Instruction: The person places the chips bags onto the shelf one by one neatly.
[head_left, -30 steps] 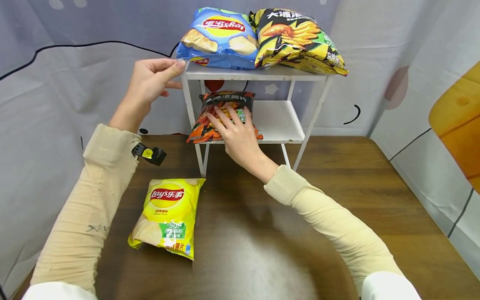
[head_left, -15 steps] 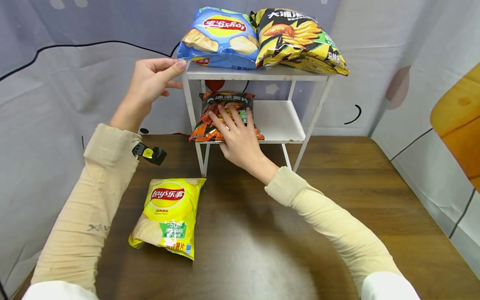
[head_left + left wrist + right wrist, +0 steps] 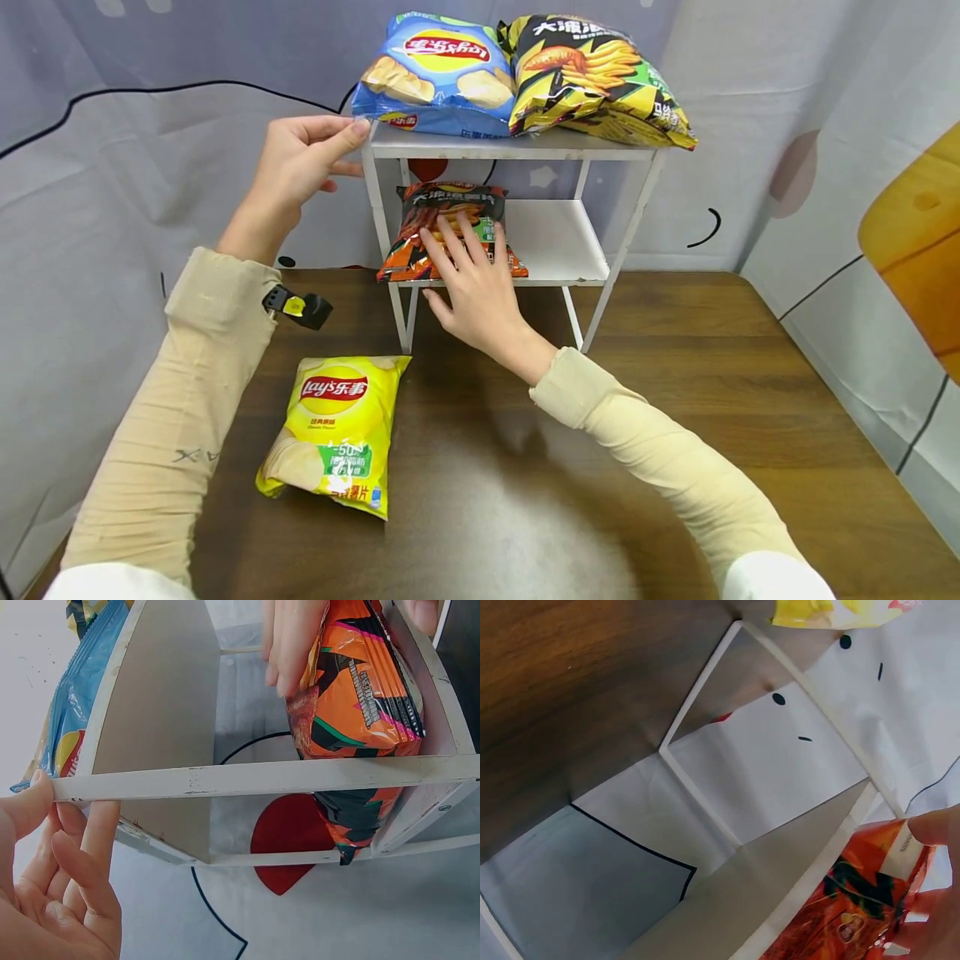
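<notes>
A white two-tier rack point(image 3: 517, 153) stands on the table. My left hand point(image 3: 300, 171) grips its upper left corner, the thumb point(image 3: 34, 791) on top and fingers below the bar. On the lower shelf lies an orange and black bag of chips point(image 3: 416, 258), at the left side. My right hand point(image 3: 483, 304) rests on the front of that bag with fingers spread and fairly straight, its thumb off to the side below the shelf edge. In the right wrist view the fingers point(image 3: 922, 900) lie over the orange bag, which hides part of them.
On the top shelf a blue Lay's bag point(image 3: 442, 79) sits beside a black and yellow chip bag point(image 3: 596, 79). A yellow Lay's bag point(image 3: 341, 433) lies on the wooden table point(image 3: 675, 333), left of the right arm. Patterned cloth point(image 3: 150, 192) hangs behind.
My right hand has drawn back slightly down the bag, and its thumb has come out to the left. The orange bag has shifted slightly inward. The left hand stays at the rack's corner.
</notes>
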`<state>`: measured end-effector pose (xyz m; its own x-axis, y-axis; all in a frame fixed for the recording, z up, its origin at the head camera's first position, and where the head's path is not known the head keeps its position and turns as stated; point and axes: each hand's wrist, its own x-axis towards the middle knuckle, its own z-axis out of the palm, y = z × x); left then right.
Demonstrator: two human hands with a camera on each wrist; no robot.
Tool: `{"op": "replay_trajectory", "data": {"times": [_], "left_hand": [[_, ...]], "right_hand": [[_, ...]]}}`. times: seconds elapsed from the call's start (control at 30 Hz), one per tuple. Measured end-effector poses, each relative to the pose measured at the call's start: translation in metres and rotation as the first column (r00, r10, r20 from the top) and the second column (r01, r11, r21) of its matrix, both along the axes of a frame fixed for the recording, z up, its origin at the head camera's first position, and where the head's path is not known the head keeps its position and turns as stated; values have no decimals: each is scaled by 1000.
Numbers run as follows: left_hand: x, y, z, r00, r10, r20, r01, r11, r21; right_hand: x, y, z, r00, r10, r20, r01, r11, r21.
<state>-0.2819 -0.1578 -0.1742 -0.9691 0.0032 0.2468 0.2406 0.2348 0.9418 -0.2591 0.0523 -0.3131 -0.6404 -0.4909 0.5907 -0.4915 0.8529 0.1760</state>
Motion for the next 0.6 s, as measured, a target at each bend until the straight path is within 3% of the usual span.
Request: {"op": "replay_trajectory", "data": {"times": [0.43,0.6], "left_hand": [[-1,0,0,1000,-1,2,1,1000,-3],[-1,1,0,1000,3,3,-3,1000,-4]], "right_hand": [[34,-8,-9,990,81,-112,-83,996,-16],[46,-10,-15,988,103,-112,-107,994,-31]]}}
